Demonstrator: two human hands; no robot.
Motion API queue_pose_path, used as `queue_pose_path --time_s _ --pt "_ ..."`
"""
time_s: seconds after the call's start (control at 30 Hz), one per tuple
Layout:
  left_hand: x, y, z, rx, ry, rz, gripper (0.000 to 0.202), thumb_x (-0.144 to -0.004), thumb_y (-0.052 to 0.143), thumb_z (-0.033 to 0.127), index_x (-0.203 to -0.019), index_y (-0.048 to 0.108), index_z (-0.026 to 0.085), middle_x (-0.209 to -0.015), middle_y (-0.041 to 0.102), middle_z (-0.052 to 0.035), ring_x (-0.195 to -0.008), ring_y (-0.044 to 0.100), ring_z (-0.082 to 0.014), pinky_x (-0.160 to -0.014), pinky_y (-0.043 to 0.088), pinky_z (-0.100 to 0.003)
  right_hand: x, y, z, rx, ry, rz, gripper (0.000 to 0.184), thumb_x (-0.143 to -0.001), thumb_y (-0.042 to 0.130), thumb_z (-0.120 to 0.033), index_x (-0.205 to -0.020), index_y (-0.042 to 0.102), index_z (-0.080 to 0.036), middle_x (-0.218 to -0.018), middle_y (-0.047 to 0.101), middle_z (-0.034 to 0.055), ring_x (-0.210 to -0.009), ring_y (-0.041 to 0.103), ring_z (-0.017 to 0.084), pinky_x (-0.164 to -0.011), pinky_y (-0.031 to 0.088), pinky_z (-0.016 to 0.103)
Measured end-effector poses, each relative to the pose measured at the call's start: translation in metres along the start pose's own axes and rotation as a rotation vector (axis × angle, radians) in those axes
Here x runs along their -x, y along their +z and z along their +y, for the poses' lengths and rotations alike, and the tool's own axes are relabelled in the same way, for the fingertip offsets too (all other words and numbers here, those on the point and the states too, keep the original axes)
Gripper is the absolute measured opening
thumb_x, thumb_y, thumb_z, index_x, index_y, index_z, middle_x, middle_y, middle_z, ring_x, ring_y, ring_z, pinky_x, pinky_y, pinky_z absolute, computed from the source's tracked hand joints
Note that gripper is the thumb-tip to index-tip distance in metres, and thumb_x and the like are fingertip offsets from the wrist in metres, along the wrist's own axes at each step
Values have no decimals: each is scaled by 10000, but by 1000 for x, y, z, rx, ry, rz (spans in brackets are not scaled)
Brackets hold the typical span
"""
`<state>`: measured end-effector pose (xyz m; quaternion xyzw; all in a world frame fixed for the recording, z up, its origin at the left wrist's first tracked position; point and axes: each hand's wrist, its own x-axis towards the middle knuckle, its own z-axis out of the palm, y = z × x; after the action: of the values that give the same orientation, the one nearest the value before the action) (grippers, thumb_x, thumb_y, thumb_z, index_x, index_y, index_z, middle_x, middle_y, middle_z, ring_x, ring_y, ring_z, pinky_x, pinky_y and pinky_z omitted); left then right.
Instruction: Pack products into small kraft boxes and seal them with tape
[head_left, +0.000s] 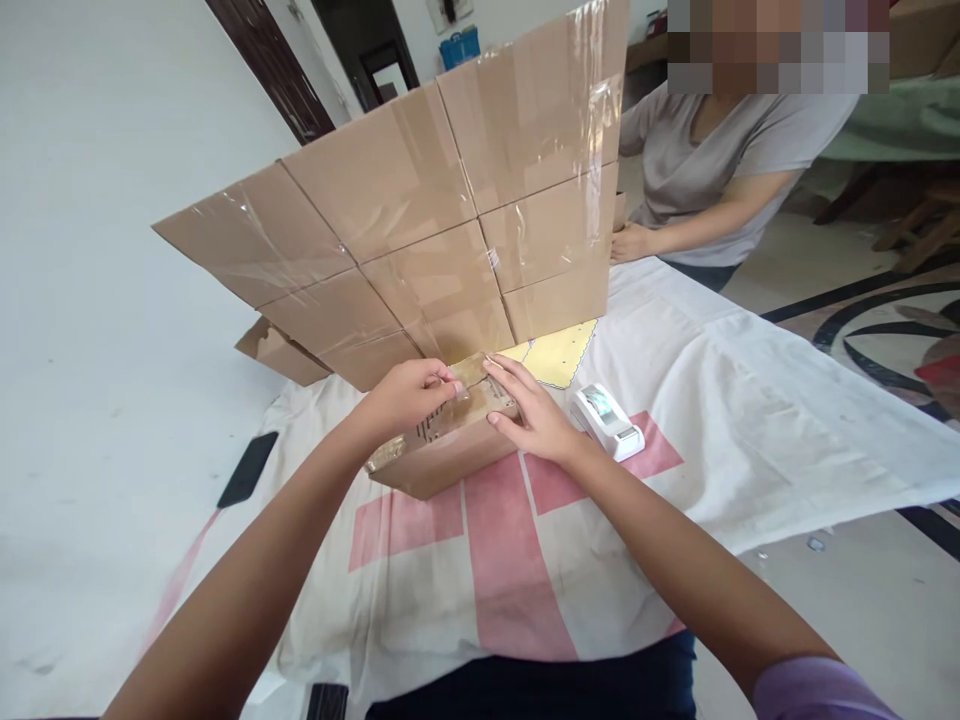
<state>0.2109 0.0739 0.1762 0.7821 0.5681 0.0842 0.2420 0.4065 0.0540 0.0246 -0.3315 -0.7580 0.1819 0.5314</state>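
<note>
A small brown cardboard box [465, 455] with dark print on its top lies on the cloth in front of me. My left hand [412, 395] is over its top left part, thumb and fingers pinched on a bit of clear tape [459, 390]. My right hand [536, 415] rests on the box's right end with its fingers stretched out and apart, holding nothing. Right behind the box stands a large upright cardboard panel [420, 240], creased into squares and crossed with shiny clear tape.
A white handheld device [606, 422] lies right of the box, near yellow paper [566, 352]. A black flat object [249, 470] lies at the left edge of the cloth [637, 560]. A cardboard piece [281, 350] sits behind left. Across the table, a person [697, 180] has a hand beside the panel.
</note>
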Motion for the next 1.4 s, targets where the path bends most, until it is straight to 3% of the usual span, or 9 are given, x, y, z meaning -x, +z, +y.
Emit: queue_pose_path --time_s 0.13,0.3,0.47,0.67,0.9,1.17,1.4 --pt "-19 5 -6 46 35 -85 313 -817 608 510 -836 684 207 -712 650 8 -649 547 -160 -598 381 -277 1 1 3 20 3 -9 697 -927 631 -345 -1566 352 -331 -1611 368 98 -1484 384 293 -1185 404 531" --pt "-35 18 -17 53 32 -52 162 -829 568 352 -871 637 212 -782 675 -3 -641 569 -150 -586 418 -262 0 0 3 56 -29 6 731 -891 658 -296 -1558 363 -341 -1636 351 71 -1486 387 282 -1197 395 518" --pt "-27 24 -14 70 -1 -34 151 -864 523 363 -892 590 231 -720 632 5 -505 509 -133 -444 344 -254 -1 0 2 60 -30 7 738 -891 651 -284 -1562 350 -350 -1664 299 57 -1500 371 278 -1198 397 516" --pt "-20 26 -11 40 54 60 134 -889 516 334 -877 613 241 -806 679 -3 -645 574 -142 -574 402 -257 -1 -1 1 50 13 -5 706 -881 662 -285 -1535 404 -342 -1676 273 50 -1502 364 296 -1195 401 530" --pt "-24 19 -16 54 44 43 171 -858 545 360 -875 655 231 -818 716 -6 -607 581 -144 -555 412 -268 -2 -2 -1 52 15 -27 720 -884 650 -277 -1550 381 -331 -1655 336 55 -1493 391 274 -1200 389 512" --pt "-27 17 -17 -16 47 72 244 -841 572 448 -834 679 229 -759 719 -19 -665 630 -192 -582 418 -295 -2 -4 -4 60 25 -41 727 -889 635 -260 -1560 364 -329 -1681 269 49 -1521 341 267 -1204 380 513" --pt "-24 -9 -4 -123 90 75 170 -808 596 376 -787 690 235 -842 734 -24 -796 644 -217 -689 425 -311 -2 -3 -4 44 53 -47 719 -889 640 -246 -1553 373 -311 -1683 264 57 -1525 333 261 -1219 365 503"
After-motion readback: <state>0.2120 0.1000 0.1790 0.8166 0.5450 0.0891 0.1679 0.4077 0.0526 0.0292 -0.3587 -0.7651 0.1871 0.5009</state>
